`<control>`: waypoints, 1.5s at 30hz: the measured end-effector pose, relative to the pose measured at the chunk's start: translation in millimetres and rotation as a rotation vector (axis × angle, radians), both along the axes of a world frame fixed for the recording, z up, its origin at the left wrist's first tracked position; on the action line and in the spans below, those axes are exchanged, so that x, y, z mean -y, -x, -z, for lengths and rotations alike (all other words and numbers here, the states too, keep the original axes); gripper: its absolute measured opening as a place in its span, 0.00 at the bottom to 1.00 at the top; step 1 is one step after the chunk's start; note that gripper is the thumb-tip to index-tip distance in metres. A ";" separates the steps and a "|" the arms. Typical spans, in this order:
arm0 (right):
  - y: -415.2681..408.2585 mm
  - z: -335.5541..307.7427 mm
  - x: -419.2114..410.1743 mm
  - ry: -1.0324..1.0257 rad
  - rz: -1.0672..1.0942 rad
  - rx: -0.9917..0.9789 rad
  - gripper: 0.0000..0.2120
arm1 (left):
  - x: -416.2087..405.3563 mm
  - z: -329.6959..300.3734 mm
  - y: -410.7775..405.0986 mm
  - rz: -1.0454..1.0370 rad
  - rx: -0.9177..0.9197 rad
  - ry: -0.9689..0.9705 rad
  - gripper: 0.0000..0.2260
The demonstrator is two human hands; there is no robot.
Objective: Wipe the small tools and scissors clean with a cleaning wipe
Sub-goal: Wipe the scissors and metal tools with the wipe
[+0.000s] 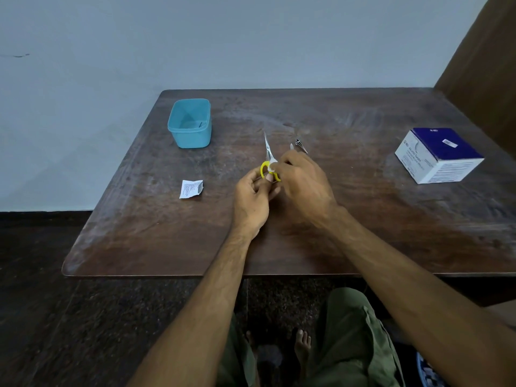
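Small scissors (268,152) with yellow handle loops and thin metal blades point away from me above the middle of the wooden table (363,219). My left hand (252,196) grips the yellow handles from below. My right hand (303,181) pinches a small white cleaning wipe (272,166) against the scissors near the pivot. Small metal tools (300,146) lie on the table just beyond my right hand, partly hidden by its fingers.
A blue plastic tub (190,124) stands at the back left of the table. A torn white wipe wrapper (190,188) lies left of my hands. A blue and white box of swabs (438,155) sits at the right. A wall edge rises at the far right.
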State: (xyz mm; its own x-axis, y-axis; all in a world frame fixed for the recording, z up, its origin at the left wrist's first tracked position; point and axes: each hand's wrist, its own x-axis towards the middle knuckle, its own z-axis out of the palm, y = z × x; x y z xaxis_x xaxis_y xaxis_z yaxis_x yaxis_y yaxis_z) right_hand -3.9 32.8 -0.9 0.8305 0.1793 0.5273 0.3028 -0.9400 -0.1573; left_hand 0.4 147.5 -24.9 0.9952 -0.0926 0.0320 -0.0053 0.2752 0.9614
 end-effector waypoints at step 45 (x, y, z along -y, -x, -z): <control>-32.8 -29.6 9.7 -0.483 -0.093 -0.128 0.10 | -4.6 -8.4 4.1 0.018 -0.026 0.051 0.08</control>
